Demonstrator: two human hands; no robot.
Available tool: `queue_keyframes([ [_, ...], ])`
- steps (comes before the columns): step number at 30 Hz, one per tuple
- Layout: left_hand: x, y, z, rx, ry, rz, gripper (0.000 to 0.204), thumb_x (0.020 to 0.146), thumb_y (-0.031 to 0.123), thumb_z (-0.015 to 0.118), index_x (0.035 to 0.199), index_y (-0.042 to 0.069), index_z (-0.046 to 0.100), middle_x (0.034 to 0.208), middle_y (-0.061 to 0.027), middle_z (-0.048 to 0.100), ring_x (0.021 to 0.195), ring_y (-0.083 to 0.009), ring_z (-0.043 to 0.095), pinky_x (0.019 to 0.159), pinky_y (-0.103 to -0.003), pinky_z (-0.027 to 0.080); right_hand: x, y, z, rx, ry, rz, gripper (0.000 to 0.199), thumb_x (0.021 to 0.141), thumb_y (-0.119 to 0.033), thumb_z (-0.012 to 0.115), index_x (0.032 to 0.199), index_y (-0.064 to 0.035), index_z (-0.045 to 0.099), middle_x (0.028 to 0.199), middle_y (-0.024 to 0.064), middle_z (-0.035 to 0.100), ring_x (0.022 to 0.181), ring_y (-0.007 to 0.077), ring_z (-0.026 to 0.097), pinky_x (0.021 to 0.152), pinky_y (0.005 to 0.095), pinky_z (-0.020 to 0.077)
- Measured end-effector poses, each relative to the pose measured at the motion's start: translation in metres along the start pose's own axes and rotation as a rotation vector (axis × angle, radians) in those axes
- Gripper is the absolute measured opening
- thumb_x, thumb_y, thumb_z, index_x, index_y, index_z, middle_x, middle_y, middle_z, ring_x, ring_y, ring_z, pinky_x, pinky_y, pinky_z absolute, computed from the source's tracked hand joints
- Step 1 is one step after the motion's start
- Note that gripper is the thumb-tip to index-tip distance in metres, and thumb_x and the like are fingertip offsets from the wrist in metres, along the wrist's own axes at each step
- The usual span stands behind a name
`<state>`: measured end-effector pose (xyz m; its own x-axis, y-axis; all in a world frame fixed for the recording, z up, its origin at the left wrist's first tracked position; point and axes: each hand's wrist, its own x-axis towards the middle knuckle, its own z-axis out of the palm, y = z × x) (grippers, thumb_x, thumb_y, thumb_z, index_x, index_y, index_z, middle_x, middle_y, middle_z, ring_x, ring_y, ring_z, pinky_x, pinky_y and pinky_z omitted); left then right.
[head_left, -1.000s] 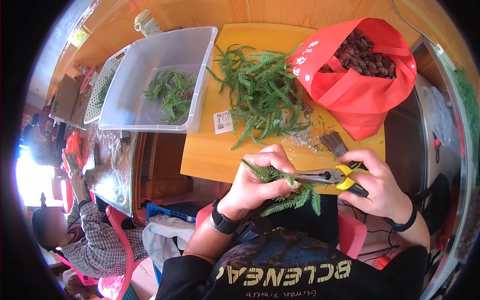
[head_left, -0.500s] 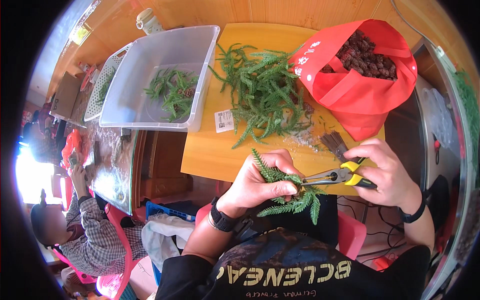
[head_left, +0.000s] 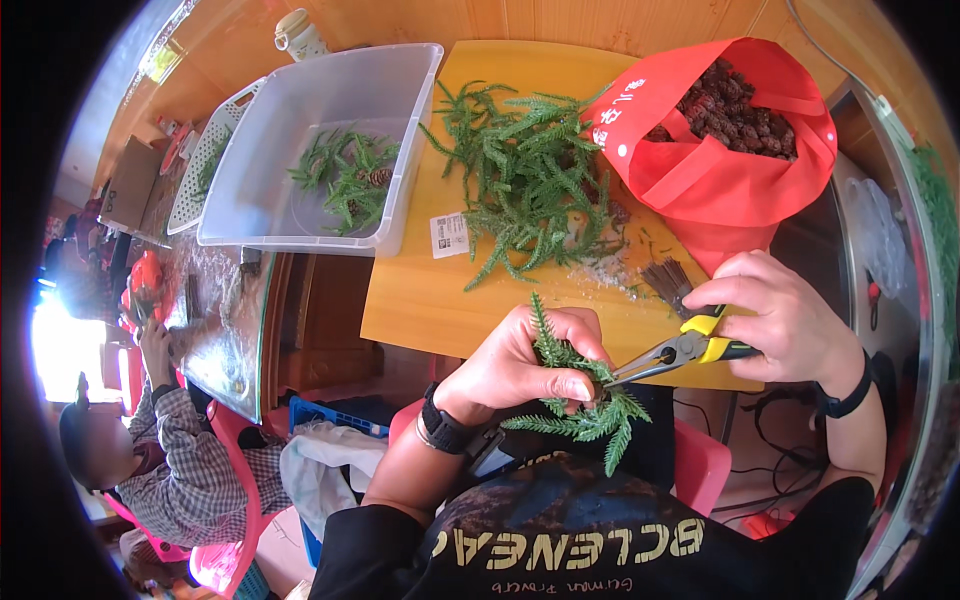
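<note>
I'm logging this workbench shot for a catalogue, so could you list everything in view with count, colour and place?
green sprig bundle: one, green, in the left hand, plier tips at it
pliers: one, yellow handles, in the right hand
loose sprigs: a pile, green, middle of the yellow table
red bag: one, open, full of brown cones, table's right end
clear bin: one, holding a few green sprigs, left of the pile
white basket: one, left of the bin
brown bristle bundle: one, by the bag
paper tag: one, white, beside the bin
seated person: one, checked shirt, lower left
left hand: wristwatch, gripping the bundle
right hand: black wristband, gripping the pliers
</note>
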<state>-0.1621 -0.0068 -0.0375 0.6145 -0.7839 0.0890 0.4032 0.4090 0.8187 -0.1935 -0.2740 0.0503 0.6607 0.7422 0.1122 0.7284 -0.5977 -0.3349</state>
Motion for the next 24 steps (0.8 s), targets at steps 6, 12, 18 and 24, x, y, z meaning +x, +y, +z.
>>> queue_keyframes([
  [6,-0.001,0.001,0.001,-0.141,-0.013,-0.091,0.029,0.070,0.015,0.077,0.081,-0.006,0.061,0.075,-0.0099,0.053,0.054,-0.0151,0.056,0.045,-0.022,0.044,0.002,-0.001,0.003,0.009,-0.006,-0.003,0.029,0.047,-0.010,0.071,0.073,-0.0008,0.063,0.102,0.0059,0.059,0.088,0.0264,0.054,0.073,0.0357,0.0463],
  [12,0.001,0.000,0.003,-0.105,-0.012,-0.083,0.030,0.070,0.017,0.077,0.082,-0.007,0.061,0.073,-0.0092,0.052,0.055,-0.0149,0.056,0.045,-0.022,0.045,-0.004,-0.002,0.004,-0.009,-0.019,-0.013,0.023,0.050,-0.008,0.070,0.071,-0.0018,0.062,0.098,0.0058,0.059,0.082,0.0248,0.055,0.072,0.0335,0.0477],
  [18,-0.005,-0.001,0.012,-0.103,0.022,-0.039,0.029,0.071,0.016,0.076,0.081,-0.005,0.060,0.073,-0.0092,0.052,0.055,-0.0152,0.057,0.045,-0.022,0.045,-0.014,-0.012,0.007,0.091,-0.019,0.054,0.023,0.053,-0.007,0.068,0.075,-0.0001,0.062,0.100,0.0093,0.058,0.085,0.0267,0.057,0.075,0.0345,0.0478],
  [24,-0.015,-0.004,0.029,-0.081,0.040,0.013,0.027,0.074,0.015,0.074,0.085,-0.002,0.057,0.079,-0.0088,0.052,0.061,-0.0161,0.060,0.048,-0.023,0.047,-0.035,-0.031,0.017,0.310,0.052,0.115,0.023,0.061,-0.005,0.061,0.082,0.0047,0.062,0.107,0.0160,0.055,0.093,0.0307,0.057,0.081,0.0358,0.0467],
])
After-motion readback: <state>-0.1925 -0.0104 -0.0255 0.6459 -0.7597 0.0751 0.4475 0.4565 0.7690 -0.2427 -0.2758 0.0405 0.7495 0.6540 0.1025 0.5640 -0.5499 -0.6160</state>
